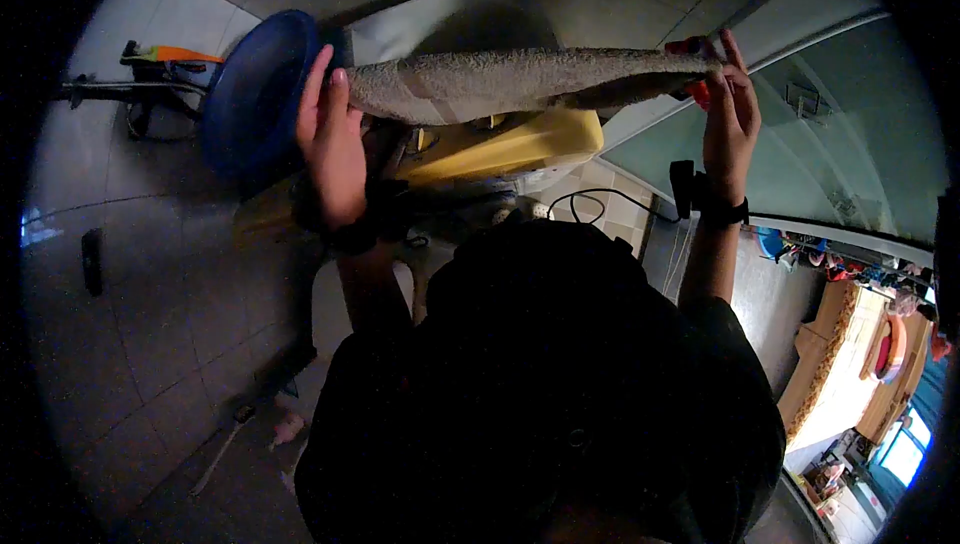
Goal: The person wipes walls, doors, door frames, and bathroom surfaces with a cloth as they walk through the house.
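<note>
A long grey fabric piece with a textured, towel-like surface (pixel 490 79) is stretched level between my two hands. My left hand (pixel 335 144) is at its left end, the thumb and fingers closed on the edge. At the right end my right hand (pixel 732 109) pinches the other edge, with something small and red beside the fingers. Just below the fabric is a yellow surface (pixel 520 149), partly hidden by it. Dark bands are on both wrists.
A blue basin (pixel 255 94) stands beside my left hand, near an orange-handled item (pixel 180 54) on the wall side. A glass panel (pixel 820 144) is at the right. A black cable (pixel 590 194) hangs below the yellow surface. A bed (pixel 850 364) shows at far right.
</note>
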Action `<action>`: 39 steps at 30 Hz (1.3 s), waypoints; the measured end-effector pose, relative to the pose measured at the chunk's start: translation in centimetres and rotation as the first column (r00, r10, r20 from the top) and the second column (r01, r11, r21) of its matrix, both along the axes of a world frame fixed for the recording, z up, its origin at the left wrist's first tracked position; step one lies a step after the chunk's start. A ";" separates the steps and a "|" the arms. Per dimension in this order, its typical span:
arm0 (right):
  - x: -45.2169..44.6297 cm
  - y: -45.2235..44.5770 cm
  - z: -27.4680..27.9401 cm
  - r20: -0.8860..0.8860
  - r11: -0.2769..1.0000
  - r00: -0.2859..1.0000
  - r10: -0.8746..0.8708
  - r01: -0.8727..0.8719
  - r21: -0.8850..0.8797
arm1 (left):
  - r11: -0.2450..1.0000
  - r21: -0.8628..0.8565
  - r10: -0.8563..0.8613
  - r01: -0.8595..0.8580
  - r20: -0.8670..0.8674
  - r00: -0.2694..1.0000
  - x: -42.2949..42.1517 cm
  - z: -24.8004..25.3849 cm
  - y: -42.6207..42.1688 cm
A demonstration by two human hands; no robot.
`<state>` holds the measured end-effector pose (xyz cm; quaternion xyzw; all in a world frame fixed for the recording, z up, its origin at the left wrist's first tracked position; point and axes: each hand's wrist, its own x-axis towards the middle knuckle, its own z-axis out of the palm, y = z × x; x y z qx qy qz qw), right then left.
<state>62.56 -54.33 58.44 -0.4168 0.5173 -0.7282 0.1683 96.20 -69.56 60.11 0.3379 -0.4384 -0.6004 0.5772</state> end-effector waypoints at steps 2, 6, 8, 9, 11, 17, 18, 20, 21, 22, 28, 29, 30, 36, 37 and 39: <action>-0.6 1.3 -1.8 0.143 1.000 0.989 0.018 -0.021 0.017 | 0.985 -0.169 0.042 0.029 0.399 0.916 1.7 0.0 0.1; 0.3 4.8 -4.0 0.104 0.974 0.993 -0.057 0.033 0.223 | 0.918 -0.152 -0.230 0.366 0.548 0.804 4.3 -1.2 2.4; 0.4 6.6 -5.8 0.085 0.970 0.996 -0.025 0.004 0.242 | 0.938 -0.022 -0.237 0.347 0.691 0.683 4.9 -0.2 4.5; 0.6 7.3 -6.0 0.064 0.965 0.998 0.007 -0.023 0.262 | 0.920 -0.112 -0.108 0.377 0.850 0.515 4.9 0.5 5.5; 1.2 8.5 -5.3 -0.012 0.976 1.000 -0.010 0.013 0.217 | 0.888 -0.198 0.032 0.415 0.927 0.374 5.4 0.7 6.1; 1.8 7.4 -2.4 0.035 0.976 0.999 -0.014 0.021 -0.215 | 0.780 -0.583 0.521 0.228 0.806 0.282 4.5 3.2 6.8; 1.8 7.3 -2.4 0.035 0.976 0.999 -0.016 0.023 -0.214 | 0.780 -0.583 0.519 0.229 0.806 0.283 4.7 3.0 6.6; 1.6 7.2 -2.4 0.086 0.936 0.933 -0.349 0.352 -0.019 | 0.830 -0.540 0.377 0.140 0.728 0.573 5.5 2.6 6.7; 1.9 6.2 -1.6 0.022 0.952 0.952 -0.307 0.307 0.005 | 0.849 -0.517 0.366 0.105 0.721 0.589 5.2 2.4 6.4; 2.1 5.2 -0.6 0.073 0.961 0.960 -0.271 0.265 0.084 | 0.853 -0.512 0.364 0.104 0.724 0.585 4.8 2.3 5.6; 1.5 -0.7 -4.1 0.213 0.971 0.977 0.000 -0.051 0.235 | 0.963 -0.259 0.092 0.076 0.580 0.809 2.0 -4.9 -0.9; 1.6 -1.0 -4.4 0.167 0.966 0.983 0.072 -0.110 0.234 | 0.961 -0.275 0.143 0.043 0.619 0.772 1.7 -5.4 -1.0; 1.5 -1.3 -4.8 0.166 0.966 0.984 0.070 -0.108 0.234 | 0.957 -0.291 0.191 0.011 0.655 0.731 1.5 -5.8 -1.0; 2.2 -1.1 -4.3 0.152 0.988 0.986 -0.062 0.039 0.151 | 0.979 -0.163 0.196 -0.119 0.625 0.756 2.7 -5.7 0.2; 2.0 -0.6 -4.6 0.155 0.987 0.986 -0.065 0.041 0.155 | 0.989 -0.054 0.136 -0.135 0.677 0.724 3.0 -5.1 0.8; 1.3 0.8 -6.2 -0.090 0.958 0.994 0.068 -0.040 0.283 | 0.980 -0.199 0.150 -0.008 0.711 0.687 3.6 -4.8 1.5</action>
